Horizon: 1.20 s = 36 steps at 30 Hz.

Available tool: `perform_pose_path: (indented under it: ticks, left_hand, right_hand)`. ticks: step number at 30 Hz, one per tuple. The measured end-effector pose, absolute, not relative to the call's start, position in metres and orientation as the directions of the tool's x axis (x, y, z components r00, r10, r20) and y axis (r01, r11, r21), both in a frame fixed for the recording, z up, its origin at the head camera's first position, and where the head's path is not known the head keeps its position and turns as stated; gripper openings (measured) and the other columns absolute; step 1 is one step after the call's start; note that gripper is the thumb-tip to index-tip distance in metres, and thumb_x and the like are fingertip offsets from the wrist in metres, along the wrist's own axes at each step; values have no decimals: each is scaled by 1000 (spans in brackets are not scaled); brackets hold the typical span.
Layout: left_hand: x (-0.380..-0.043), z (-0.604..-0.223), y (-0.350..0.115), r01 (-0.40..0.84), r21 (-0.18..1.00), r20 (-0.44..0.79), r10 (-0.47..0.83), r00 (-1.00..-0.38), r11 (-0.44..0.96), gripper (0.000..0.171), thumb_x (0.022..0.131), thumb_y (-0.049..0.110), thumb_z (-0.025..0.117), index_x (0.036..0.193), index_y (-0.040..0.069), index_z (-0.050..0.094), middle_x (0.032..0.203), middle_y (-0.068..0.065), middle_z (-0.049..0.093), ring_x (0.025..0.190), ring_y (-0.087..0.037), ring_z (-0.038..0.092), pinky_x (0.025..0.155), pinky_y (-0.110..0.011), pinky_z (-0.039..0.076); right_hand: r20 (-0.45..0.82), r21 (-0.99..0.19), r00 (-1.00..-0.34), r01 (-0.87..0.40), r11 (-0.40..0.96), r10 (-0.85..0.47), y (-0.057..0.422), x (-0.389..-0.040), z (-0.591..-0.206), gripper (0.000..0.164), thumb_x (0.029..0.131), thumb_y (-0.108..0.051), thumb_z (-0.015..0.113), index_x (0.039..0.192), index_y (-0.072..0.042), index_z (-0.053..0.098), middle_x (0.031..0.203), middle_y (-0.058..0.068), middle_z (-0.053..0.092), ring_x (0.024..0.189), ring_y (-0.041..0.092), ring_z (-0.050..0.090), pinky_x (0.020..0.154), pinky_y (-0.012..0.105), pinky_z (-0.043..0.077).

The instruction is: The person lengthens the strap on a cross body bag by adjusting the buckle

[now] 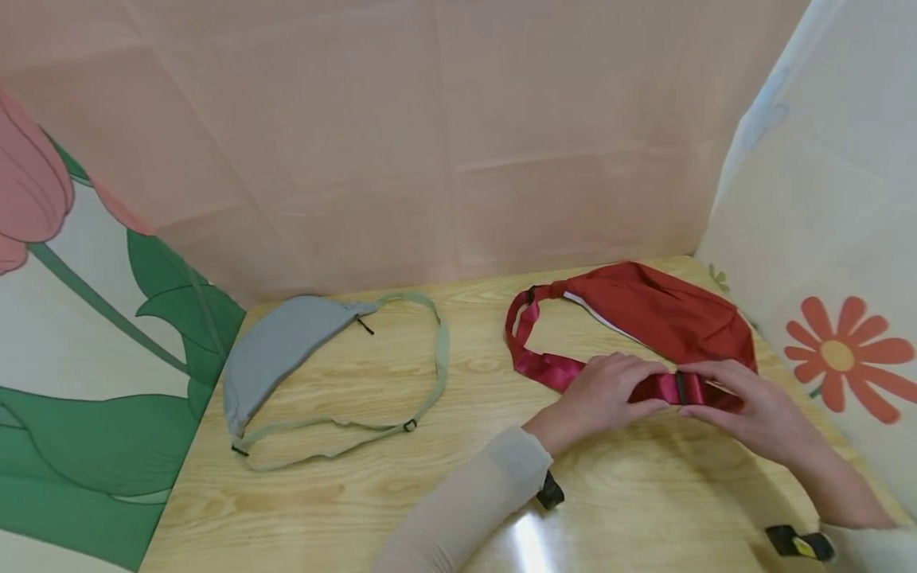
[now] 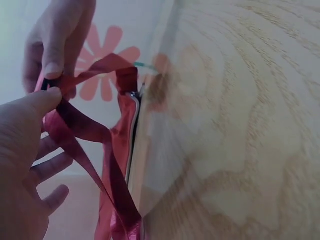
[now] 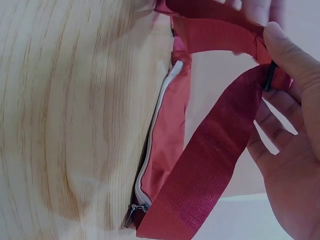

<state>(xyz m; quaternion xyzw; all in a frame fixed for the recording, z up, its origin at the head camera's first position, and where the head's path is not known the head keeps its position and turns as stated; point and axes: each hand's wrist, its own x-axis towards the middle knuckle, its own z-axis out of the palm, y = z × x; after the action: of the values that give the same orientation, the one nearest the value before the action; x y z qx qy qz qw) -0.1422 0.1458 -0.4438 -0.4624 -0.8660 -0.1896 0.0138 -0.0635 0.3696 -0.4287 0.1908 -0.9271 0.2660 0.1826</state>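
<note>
At the lower right of the head view, two pale sleeves (image 1: 466, 501) reach over the table (image 1: 301, 509). Beyond them, the left hand (image 1: 609, 394) pinches the red strap (image 1: 548, 371) between thumb and fingers, and the right hand (image 1: 762, 410) pinches it too, at the black slider (image 1: 682, 387); the fingertips of both nearly meet there. Just behind, right of centre, the red bag (image 1: 662, 310) lies on the table, the strap looping from it. Its pale zip (image 3: 156, 130) runs along the side, the pull at the lower end in the right wrist view; the contents are hidden. At centre left lies a grey bag (image 1: 286, 350), its inside also out of sight, a green strap (image 1: 441, 358) curving rightward. Farthest, across the top, hangs a pinkish sheet (image 1: 430, 143).
</note>
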Motion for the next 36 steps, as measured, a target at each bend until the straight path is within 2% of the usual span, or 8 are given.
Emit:
perform_pose_path:
  ticks: [5,7,15,23,32,36]
  left_hand:
    - [-145,-451,144,777,309,181,769,-614,548,53,95,58,62,141,31,54,130,20,60,118,4,52,104,-21,36]
    - [-145,-452,143,772,324,179,766,-617,547,51,95,57,62,139,31,55,127,21,60,116,5,52,106,-21,34]
    - [-147,-450,136,761,427,203,768,-607,489,55,96,61,56,143,31,53,135,19,56,125,5,47,110,-23,30]
    - [-147,-449,137,818,322,305,766,-566,476,52,96,60,59,138,29,59,131,15,59,124,0,49,106,-22,34]
    - [-144,-448,142,853,186,355,777,-520,487,51,94,62,61,134,30,64,126,16,63,115,-3,53,100,-21,38]
    - [-143,-448,144,856,172,349,783,-515,487,51,94,62,61,134,30,64,125,16,63,115,-3,53,100,-21,38]
  right_hand:
    - [449,-427,-856,-459,779,-258,369,-64,-427,69,57,5,95,119,-10,71,103,-8,64,81,0,56,65,10,49]
    - [453,-427,-855,-458,780,-254,370,-65,-426,70,56,5,95,119,-11,71,103,-11,63,80,0,56,65,10,49]
    - [448,-440,-859,-452,776,-246,372,-64,-423,69,57,6,94,119,-12,70,105,-12,62,79,2,56,65,10,49]
    - [439,-457,-864,-450,767,-245,370,-64,-423,69,58,6,94,120,-12,70,106,-11,63,82,-2,55,66,10,49]
    - [439,-474,-862,-463,749,-255,369,-62,-425,70,58,10,93,121,-10,69,114,-15,61,93,-8,54,72,8,49]
    - [455,-458,-845,-493,739,-281,369,-63,-427,73,56,12,92,121,-10,69,117,-14,62,98,-8,54,73,7,49]
